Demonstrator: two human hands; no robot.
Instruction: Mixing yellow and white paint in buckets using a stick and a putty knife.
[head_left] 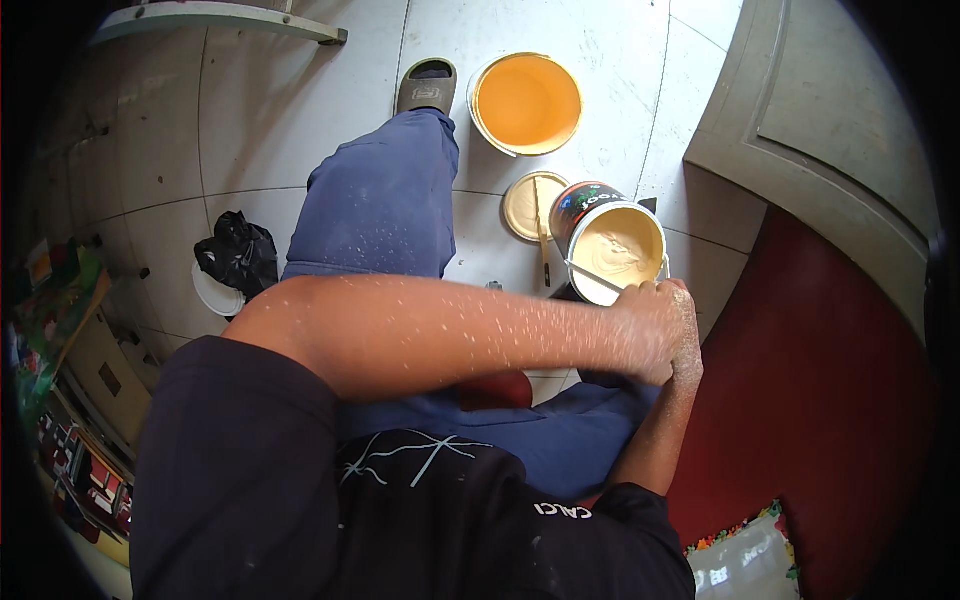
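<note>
My left hand [645, 330], its forearm crossing my body and flecked with pale specks, is closed at the white bail handle [597, 276] of the bucket of cream paste [615, 247], which leans toward me. Pressed beside it, my right hand [686, 340], coated in pale dust, is closed and partly hidden; what it grips is unclear. Behind the bucket, a round lid [522, 208] smeared with paste carries a flat, long-handled tool [545, 250]. A white bucket holding orange liquid [527, 100] stands farther back.
My sandalled foot [428, 90] is beside the orange-filled bucket. A black plastic bag [235, 255] sits on a white container at left. A cabinet door [820, 100] and dark red surface [790, 380] border the right; cluttered items [85, 460] line the left edge, a metal rail [220, 22] the top.
</note>
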